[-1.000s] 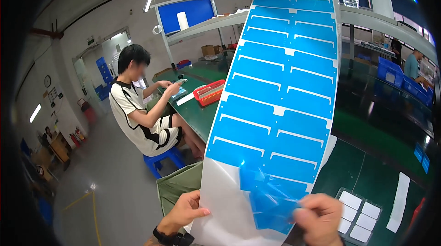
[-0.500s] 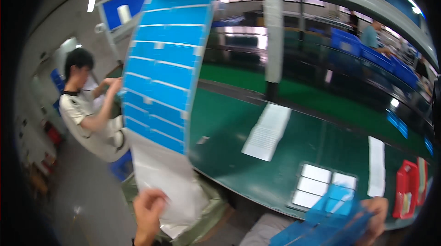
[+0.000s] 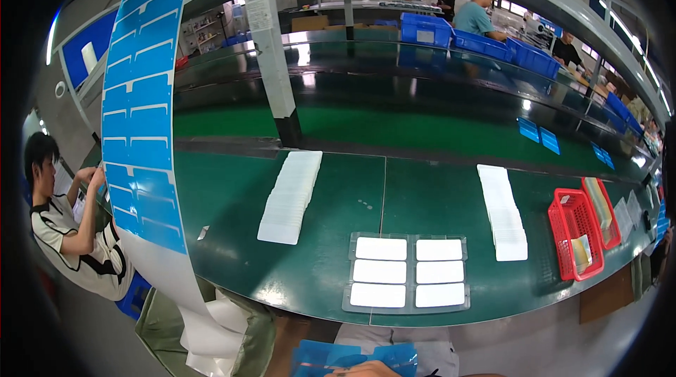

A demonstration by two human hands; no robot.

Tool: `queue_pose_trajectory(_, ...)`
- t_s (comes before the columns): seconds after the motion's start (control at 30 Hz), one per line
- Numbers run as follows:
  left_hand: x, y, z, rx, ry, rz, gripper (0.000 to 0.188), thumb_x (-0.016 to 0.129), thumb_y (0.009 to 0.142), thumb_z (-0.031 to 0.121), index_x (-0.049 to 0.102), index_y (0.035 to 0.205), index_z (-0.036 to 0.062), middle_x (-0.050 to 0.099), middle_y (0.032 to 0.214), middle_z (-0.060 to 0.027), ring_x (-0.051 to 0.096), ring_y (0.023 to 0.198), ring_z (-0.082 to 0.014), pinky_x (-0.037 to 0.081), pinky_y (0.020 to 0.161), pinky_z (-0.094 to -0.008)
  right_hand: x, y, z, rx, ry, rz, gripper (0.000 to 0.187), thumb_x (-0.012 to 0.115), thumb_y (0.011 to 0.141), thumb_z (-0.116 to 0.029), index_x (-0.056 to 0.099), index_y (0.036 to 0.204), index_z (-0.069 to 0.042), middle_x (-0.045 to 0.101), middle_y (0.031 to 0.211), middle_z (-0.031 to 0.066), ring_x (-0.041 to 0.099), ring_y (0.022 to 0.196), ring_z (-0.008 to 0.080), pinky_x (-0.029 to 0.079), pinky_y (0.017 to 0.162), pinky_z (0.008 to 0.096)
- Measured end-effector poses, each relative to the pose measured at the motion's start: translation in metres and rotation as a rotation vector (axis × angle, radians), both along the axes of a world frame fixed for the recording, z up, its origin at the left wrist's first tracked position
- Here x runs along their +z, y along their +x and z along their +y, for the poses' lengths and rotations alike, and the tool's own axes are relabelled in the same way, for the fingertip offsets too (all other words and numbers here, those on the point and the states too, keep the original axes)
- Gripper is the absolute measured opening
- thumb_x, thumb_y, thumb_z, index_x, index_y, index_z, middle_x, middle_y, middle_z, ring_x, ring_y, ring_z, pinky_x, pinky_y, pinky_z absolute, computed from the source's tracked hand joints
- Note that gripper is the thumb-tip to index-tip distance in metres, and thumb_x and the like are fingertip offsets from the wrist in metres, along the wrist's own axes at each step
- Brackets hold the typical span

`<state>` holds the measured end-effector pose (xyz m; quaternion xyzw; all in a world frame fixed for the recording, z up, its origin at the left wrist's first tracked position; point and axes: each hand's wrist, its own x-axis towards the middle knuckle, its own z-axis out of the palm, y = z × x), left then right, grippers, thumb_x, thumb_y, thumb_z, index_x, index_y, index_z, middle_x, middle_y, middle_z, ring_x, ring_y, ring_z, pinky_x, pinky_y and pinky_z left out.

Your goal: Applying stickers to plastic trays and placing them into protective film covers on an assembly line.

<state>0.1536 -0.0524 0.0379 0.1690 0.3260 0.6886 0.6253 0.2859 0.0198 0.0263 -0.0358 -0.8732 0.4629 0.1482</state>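
Observation:
Several clear blue film pieces [image 3: 310, 357] lie over my lap at the lower edge. A hand, which looks like my right hand [image 3: 366, 369], is on them; most of it is cut off by the frame. My left hand is out of view. In front of me on the green table sits a clear tray [image 3: 410, 271] with white rectangular cards [image 3: 380, 271] in two columns. At the left hangs a long strip of blue film labels [image 3: 144, 102] on white backing, its lower end running down into a green cloth-lined bin [image 3: 165, 331].
Fanned stacks of white cards lie left [image 3: 290, 197] and right [image 3: 502, 211] of the tray. Red baskets [image 3: 574, 233] stand at the right table edge. A grey post [image 3: 267, 60] rises behind. A co-worker [image 3: 70, 229] sits at the left; blue bins [image 3: 426, 30] stand far back.
My view has swung right. The blue film pieces have come from the right down to my lap. My left hand, earlier beside the strip's white backing, has left the frame.

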Motion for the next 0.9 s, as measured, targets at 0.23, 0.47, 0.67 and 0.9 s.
queue_pose_trajectory(0.23,-0.043,-0.017,-0.006,0.021,-0.083,-0.106,0.046,0.066,0.094,0.022,0.051,0.13,-0.0024,0.064,0.116,-0.0179,0.063,0.104,-0.0243,0.051,0.09,-0.0372,0.002,0.066,0.04,-0.745,-0.119,0.144,0.046,0.085,0.071,-0.031,0.068,0.102,-0.002,0.063,0.083,0.0073,0.056,0.064,0.0158,0.045,0.057,0.0297)
queue_pose_trajectory(0.47,-0.02,-0.043,0.036,-0.005,-0.16,-0.23,0.043,0.065,0.094,0.025,0.055,0.125,-0.0039,0.066,0.112,-0.0205,0.066,0.098,-0.0254,0.053,0.085,-0.0363,-0.03,0.112,0.051,-0.528,-0.374,-0.389,0.039,0.08,0.078,-0.015,0.065,0.11,0.001,0.061,0.068,0.0017,0.053,0.058,0.0084,0.042,0.054,0.0227)
queue_pose_trajectory(0.67,0.015,-0.069,0.063,-0.04,-0.219,-0.279,0.042,0.065,0.094,0.027,0.058,0.12,-0.0052,0.067,0.109,-0.0228,0.068,0.093,-0.0263,0.055,0.081,-0.0356,0.016,0.101,0.097,-0.625,-0.513,-0.147,0.016,0.073,0.08,0.0,0.07,0.091,0.012,0.066,0.059,0.0109,0.06,0.044,0.0099,0.046,0.042,0.0221)
queue_pose_trajectory(0.9,0.003,-0.128,0.119,0.007,0.036,1.315,0.034,0.068,0.085,0.009,0.063,0.117,-0.0015,0.07,0.103,-0.0154,0.068,0.087,-0.0259,0.054,0.078,-0.0352,0.025,0.076,0.146,-0.805,-0.829,-0.126,0.014,0.067,0.087,0.0,0.07,0.099,0.008,0.061,0.06,0.0024,0.054,0.047,0.0061,0.041,0.044,0.0194)
